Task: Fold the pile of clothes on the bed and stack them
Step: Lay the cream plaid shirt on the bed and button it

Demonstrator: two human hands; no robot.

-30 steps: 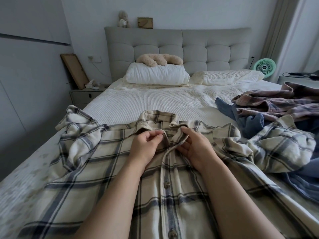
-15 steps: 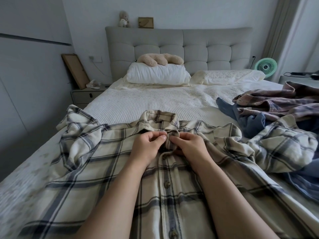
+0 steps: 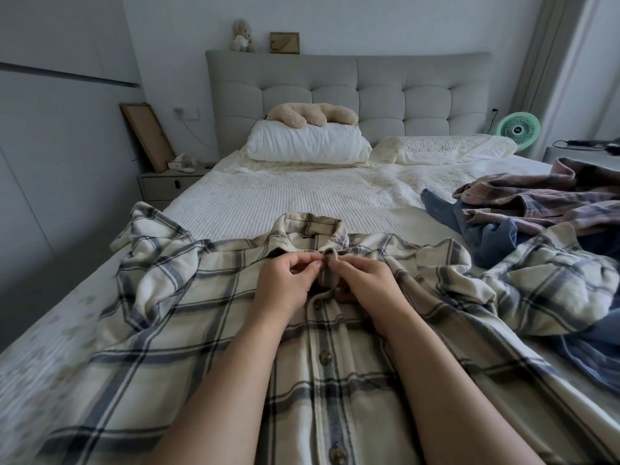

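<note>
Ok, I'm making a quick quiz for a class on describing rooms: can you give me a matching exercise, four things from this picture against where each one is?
Things:
1. soft toy
2. green fan
3. cream plaid shirt
4. picture frame

Places:
A. leaning on the wall by the nightstand
B. spread flat under both hands
C. on the white pillow
D. right of the headboard

Pairs: 1-C, 2-D, 3-B, 4-A
</note>
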